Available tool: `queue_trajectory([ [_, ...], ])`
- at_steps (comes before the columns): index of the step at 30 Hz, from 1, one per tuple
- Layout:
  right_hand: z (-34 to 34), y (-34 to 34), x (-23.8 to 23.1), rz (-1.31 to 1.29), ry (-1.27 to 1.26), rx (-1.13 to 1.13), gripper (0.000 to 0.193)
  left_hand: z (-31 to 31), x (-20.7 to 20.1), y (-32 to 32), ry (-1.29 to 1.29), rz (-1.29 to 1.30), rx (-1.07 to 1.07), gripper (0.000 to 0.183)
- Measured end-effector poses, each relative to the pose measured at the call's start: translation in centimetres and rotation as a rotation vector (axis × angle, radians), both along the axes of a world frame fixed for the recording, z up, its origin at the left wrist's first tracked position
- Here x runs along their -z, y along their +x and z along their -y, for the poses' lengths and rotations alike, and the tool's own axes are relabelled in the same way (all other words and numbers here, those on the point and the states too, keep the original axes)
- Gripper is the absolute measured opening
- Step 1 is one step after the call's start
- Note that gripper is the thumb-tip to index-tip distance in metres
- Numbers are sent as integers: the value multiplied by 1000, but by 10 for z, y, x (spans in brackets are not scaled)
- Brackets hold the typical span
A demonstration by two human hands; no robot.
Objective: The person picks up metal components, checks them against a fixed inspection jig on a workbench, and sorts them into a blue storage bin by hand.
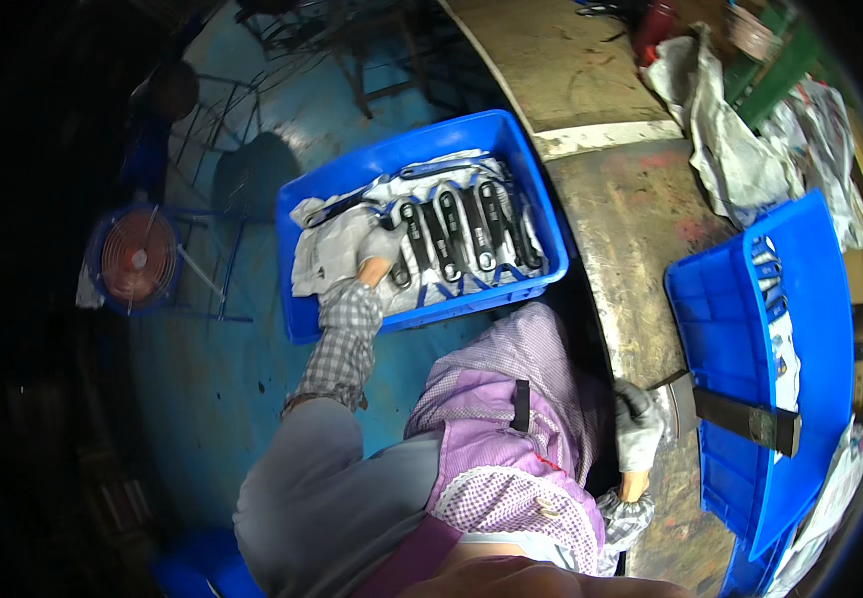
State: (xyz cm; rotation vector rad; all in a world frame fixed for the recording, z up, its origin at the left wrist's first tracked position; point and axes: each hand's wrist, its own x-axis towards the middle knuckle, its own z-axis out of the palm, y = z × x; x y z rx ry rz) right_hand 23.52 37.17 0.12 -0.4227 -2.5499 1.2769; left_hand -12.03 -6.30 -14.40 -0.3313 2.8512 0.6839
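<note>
My left hand [379,245], in a pale work glove, reaches into a blue plastic bin [304,317]. Its fingers are curled over the upper part of the leftmost upright black wrench [400,271]; the glove covers some of the contact. Several more black wrenches [448,234] with holed ends lie side by side on white cloth or paper [327,254]. Along the far side, more lie crosswise. Low at the right, my right hand [639,427], gloved with dark fingertips, rests at the worktable edge beside a dark metal bar [745,421]. Its finger grip is unclear.
The worn worktable [631,229] runs along my right. On it stands a tilted second blue bin [720,299] with wrenches [768,269] inside. Crumpled white sacking [735,149] lies farther back. An orange-bladed fan [137,257] stands left on the blue floor [202,369].
</note>
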Motion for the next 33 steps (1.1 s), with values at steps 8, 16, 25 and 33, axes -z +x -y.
queue_trajectory([
  [8, -89, 59, -179, 70, -263, 72, 12, 37, 25, 30, -594, -69, 514, 65],
  [16, -278, -64, -142, 695, 925, -59, 34, -77, -81, 53, -205, -258, 485, 38],
  [25, -285, -110, -58, 679, -212, 439, 48, -296, -140, 151, 526, -621, 1055, 21],
  [33, -314, 28, -168, -40, -353, 652, 30, -388, -128, 229, 408, -434, 1696, 79],
])
